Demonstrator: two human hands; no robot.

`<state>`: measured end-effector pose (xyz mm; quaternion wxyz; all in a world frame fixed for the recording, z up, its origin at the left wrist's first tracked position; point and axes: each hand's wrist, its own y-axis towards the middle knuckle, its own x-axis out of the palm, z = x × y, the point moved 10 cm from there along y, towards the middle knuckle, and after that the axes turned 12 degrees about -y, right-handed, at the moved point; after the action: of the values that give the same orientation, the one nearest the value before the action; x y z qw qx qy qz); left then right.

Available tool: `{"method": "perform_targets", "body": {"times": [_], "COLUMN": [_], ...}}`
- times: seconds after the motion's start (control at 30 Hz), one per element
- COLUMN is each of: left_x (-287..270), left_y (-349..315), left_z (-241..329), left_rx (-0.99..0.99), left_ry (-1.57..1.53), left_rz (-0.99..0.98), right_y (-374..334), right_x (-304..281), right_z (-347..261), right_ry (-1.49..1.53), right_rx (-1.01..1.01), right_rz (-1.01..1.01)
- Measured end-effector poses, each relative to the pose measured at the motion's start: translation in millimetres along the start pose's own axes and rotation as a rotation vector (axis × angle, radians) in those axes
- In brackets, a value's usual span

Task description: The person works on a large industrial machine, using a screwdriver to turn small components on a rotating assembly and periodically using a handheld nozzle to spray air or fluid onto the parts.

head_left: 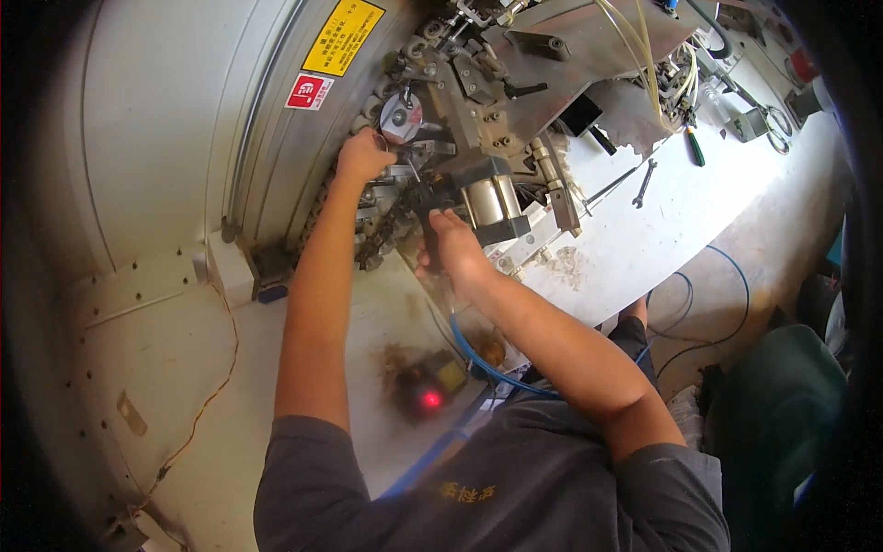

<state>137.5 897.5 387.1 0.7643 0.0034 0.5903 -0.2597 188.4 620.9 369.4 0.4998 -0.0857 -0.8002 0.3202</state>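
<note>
My right hand [452, 247] is wrapped round a black air gun [423, 198]. Its thin metal nozzle points up into the machine, and a blue hose [478, 361] runs down from below the hand. Further up, my left hand [363, 158] reaches into the machine [471, 110] with its fingers closed together, just below a shiny round disc [401, 118]. Whatever those fingertips hold is too small to make out. Close to the right hand's fingers sits a silver cylinder with black end caps [492, 201].
A white cabinet wall with a yellow label [343, 37] rises at the left. On the white table [681, 225] lie a wrench [645, 183], a green-handled tool [694, 147] and scissors [780, 129]. A red light [430, 399] glows below my arms. Blue hose [736, 276] loops over the floor.
</note>
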Motion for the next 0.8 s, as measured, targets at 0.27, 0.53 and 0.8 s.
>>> {"method": "perform_targets", "body": {"times": [0.27,0.53,0.8], "left_x": [-0.6,0.7,8.2], "left_y": [-13.0,-15.8,-13.6], "left_z": [12.5,18.5,26.8], "left_rx": [0.013,0.086,0.035], "left_ry": [0.130,-0.069,-0.033], "left_rz": [0.122,0.197,0.089], "right_y": [-0.2,0.3,2.5], "right_x": [4.6,-0.1,-9.3], "right_z": [0.5,3.3,3.5], "right_ry": [-0.010,-0.023,-0.006], "right_rx": [0.041,0.019,0.008], "right_rz": [0.005,-0.001,0.014]}}
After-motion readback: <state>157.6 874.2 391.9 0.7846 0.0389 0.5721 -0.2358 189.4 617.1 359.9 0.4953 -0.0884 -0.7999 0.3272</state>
